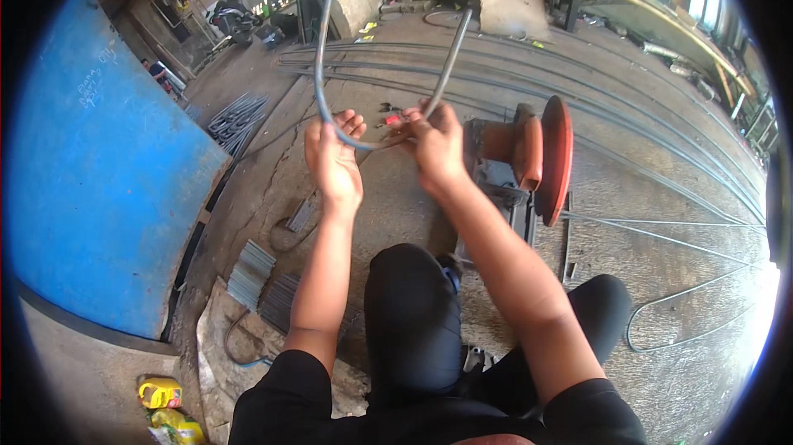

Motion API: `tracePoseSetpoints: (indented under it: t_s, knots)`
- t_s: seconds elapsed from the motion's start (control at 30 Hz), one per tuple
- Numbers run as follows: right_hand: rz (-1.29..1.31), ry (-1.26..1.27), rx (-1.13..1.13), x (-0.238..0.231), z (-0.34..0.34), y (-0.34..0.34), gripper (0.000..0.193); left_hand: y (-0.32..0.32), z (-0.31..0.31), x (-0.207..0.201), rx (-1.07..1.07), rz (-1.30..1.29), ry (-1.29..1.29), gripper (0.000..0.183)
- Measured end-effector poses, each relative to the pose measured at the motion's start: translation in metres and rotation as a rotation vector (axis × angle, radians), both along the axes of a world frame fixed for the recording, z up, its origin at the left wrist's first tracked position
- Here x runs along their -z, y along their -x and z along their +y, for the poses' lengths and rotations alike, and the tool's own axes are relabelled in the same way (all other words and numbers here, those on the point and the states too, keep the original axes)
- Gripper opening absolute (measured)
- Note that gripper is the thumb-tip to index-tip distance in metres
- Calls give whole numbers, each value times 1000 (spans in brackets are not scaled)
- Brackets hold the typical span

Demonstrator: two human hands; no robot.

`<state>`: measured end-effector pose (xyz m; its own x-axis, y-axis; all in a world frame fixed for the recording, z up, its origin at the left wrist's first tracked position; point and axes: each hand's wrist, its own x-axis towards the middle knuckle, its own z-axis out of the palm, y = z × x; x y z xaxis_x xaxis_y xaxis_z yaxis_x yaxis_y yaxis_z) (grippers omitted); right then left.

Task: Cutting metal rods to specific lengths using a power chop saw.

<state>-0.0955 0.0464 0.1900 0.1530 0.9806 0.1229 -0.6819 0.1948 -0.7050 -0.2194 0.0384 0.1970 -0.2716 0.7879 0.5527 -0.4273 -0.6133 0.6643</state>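
A metal rod bent into a U (320, 65) is held up in front of me, its two ends pointing away and up. My left hand (334, 160) grips it at the left side of the bend, thumb pressed on the rod and fingers curled loosely. With my right hand (435, 143) I hold it where the right leg leaves the bend. Just right of that hand, on the floor, stands an orange-red machine with a round disc (556, 160). Beyond the bend a small red item (391, 120) shows, partly covered by my right fingers.
Long thin rods sweep across the floor, with a U-shaped rod (632, 329) at right. At left, a blue panel (116, 164) stands near a pile of bent rods (235, 121). Short grey rods (250, 273) lie beside my left forearm. A yellow container (160, 392) is at lower left.
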Motion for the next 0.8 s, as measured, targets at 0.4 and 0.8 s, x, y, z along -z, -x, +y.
tracePoseSetpoints:
  t_s: [0.4,0.8]
  knots:
    - [-479,-149,242,-8,-15,-205,18,-172,51,2,391,-92,367,30]
    - [-543,-156,450,24,-25,-251,22,-218,63,49,626,-33,196,37]
